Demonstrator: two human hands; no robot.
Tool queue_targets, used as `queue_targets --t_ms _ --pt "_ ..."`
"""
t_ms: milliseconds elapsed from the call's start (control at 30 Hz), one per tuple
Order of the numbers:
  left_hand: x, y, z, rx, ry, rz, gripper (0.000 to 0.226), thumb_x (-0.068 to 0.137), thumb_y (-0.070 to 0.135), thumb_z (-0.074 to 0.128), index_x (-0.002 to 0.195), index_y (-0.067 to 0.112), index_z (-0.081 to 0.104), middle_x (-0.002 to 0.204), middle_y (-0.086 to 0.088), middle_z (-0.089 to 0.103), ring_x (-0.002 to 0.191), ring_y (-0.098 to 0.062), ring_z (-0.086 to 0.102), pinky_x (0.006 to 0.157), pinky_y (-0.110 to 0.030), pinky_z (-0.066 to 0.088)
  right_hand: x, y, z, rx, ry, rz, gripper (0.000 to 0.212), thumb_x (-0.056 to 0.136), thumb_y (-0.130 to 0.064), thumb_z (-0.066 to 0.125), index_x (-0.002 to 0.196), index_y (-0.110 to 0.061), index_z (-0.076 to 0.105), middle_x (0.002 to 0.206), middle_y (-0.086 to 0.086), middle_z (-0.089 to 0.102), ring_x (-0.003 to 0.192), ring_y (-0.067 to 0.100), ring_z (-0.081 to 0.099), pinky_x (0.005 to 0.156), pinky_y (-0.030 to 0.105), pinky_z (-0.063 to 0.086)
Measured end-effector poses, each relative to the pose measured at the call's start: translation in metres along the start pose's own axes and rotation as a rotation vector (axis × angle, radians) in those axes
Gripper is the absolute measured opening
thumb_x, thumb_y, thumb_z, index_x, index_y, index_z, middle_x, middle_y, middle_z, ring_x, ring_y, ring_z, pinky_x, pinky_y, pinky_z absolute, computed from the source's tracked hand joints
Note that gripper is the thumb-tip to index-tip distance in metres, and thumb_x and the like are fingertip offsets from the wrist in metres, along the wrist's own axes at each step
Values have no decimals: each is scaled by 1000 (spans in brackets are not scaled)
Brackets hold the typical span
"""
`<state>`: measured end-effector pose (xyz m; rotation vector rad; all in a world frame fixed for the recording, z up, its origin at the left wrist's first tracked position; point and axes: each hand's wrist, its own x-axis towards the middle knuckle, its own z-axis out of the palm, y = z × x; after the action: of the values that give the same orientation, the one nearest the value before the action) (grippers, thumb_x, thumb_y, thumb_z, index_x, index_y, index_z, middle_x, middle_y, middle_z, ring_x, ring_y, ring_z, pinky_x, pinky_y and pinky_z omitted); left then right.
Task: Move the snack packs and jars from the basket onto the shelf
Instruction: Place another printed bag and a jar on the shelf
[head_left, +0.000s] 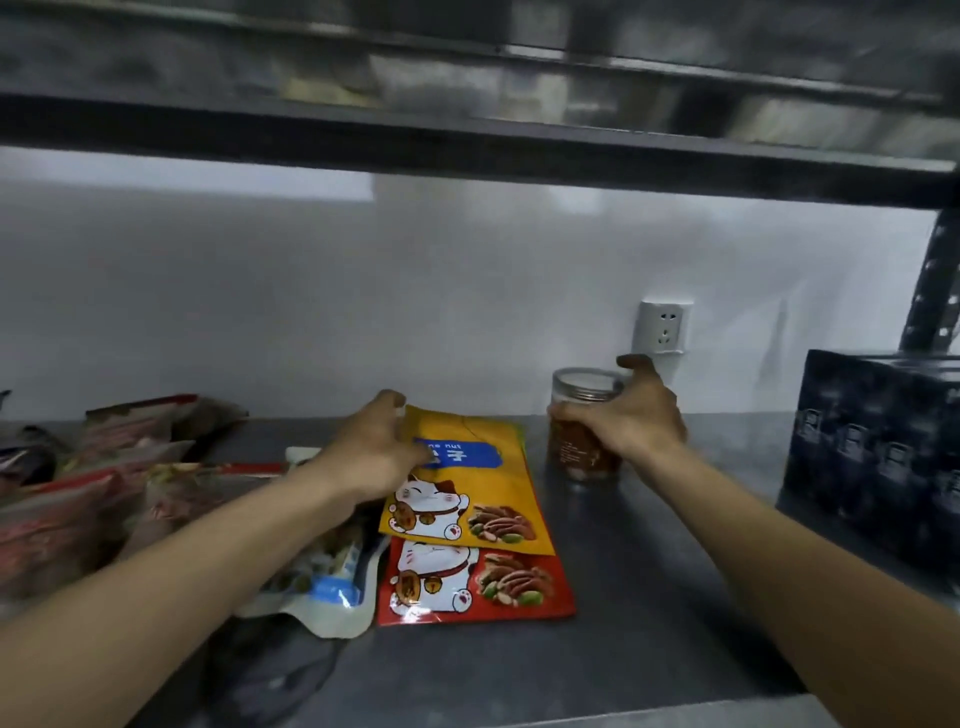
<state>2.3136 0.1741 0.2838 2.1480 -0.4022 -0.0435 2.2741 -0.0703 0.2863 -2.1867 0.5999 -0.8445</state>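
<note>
Both forearms extended over the grey shelf (649, 597). Left hand (371, 452), frame centre, pinches the top edge of the glossy yellow pack (467, 488), which lies flat overlapping the red pack (478, 587). Right hand (631, 415), centre-right, wraps the clear round jar (579, 452), which stands upright on the shelf.

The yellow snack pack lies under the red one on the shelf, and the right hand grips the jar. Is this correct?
Not quite. In the head view the yellow snack pack lies on top of the red snack pack, not under it. Both are on the shelf, and the right hand grips the jar.
</note>
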Motion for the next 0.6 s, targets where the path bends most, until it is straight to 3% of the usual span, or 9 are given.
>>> queue_targets --t_ms 233,400,500,600 --pt "-2 -1 5 245 57 26 51 91 26 65 136 20 44 129 -6 56 105 -21 58 78 -29 48 8 3 5 -52 -71 -63 89 59 -57 83 133 -22 48 129 4 59 115 27 58 90 35 47" --pt "-8 2 9 382 57 39 54 90 34 65 138 20 44 135 -9 49 112 -24 56 85 -30 48 6 3 -1 -135 -133 -121 97 59 -61 81 137 -17 45 134 12 50 122 30 51 98 39 48" --pt "-14 6 6 509 115 92 55 92 38 60 139 19 43 137 -13 43 122 -29 48 95 -34 44 -7 1 -11 -298 -99 -288 100 69 -66 73 147 -19 33 153 12 30 140 29 30 112 41 33" --pt "-27 8 2 624 211 171 58 93 43 54 144 20 39 148 -11 37 134 -32 35 106 -42 37 -27 -7 -21 -384 -64 -566 95 78 -68 61 151 -19 27 159 12 19 146 30 17 120 47 17"
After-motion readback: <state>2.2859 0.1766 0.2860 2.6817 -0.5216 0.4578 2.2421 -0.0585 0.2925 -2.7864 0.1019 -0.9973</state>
